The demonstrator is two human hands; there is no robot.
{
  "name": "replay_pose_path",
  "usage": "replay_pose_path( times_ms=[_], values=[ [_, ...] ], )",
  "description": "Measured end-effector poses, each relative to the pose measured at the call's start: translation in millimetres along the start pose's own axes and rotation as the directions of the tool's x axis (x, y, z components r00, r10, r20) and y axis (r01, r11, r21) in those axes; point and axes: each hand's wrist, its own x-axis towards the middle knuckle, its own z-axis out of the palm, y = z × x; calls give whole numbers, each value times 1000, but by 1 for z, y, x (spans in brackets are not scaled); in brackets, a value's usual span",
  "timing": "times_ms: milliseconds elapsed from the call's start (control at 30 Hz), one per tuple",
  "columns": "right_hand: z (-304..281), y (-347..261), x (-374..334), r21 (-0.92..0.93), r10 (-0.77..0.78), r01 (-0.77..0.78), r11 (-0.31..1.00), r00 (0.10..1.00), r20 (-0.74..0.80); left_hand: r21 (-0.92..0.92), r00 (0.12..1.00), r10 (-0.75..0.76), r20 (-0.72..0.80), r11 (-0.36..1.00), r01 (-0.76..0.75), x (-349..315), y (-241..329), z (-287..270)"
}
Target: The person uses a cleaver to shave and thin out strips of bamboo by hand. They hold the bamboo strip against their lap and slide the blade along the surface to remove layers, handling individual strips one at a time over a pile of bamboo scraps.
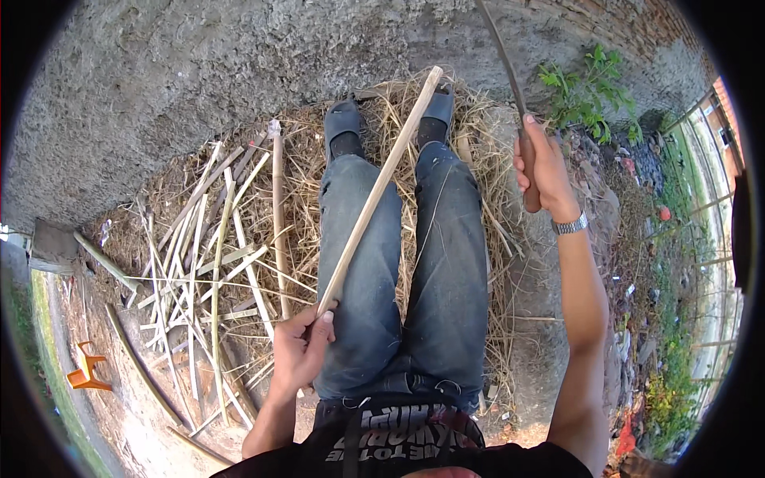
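Note:
My left hand [300,347] is closed around the lower end of a long, pale bamboo strip [379,190]. The strip slants up and right across my jeans [358,239], its far end beside my right sandal [439,102]. Out to the right, my right hand [545,169] grips the wooden handle of a machete [506,67]. Its dark, narrow blade points away from me toward the wall and stands apart from the strip. A metal watch [570,225] circles my right wrist.
Several split bamboo strips [196,263] lie crisscrossed on the ground at left. Loose straw [303,199] spreads around my legs. A rough grey wall [263,64] rises beyond my feet, with a leafy plant [594,92] at right. An orange plastic chair [88,368] stands far left.

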Motion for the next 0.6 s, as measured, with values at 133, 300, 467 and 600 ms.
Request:
replay_pose_path(
  times_ms=[133, 300, 467, 600],
  values=[
    [29, -14, -22, -269, -109, 149, 951, 981, 160, -38, 985, -33, 172, 998, 41, 15, 14, -9],
    [67, -14, -42, -640, -387, 563, 523, 826, 410, -129, 977, -40, 211, 989, 68, 30, 28, 5],
    [90, -23, -109, -625, -98, 635, 454, 733, 673, -175, 981, -61, 185, 980, 94, 28, 29, 11],
    [88, -14, -97, -674, -263, 704, 224, 710, 653, -185, 983, -54, 173, 979, 86, 20, 19, 7]
  ],
)
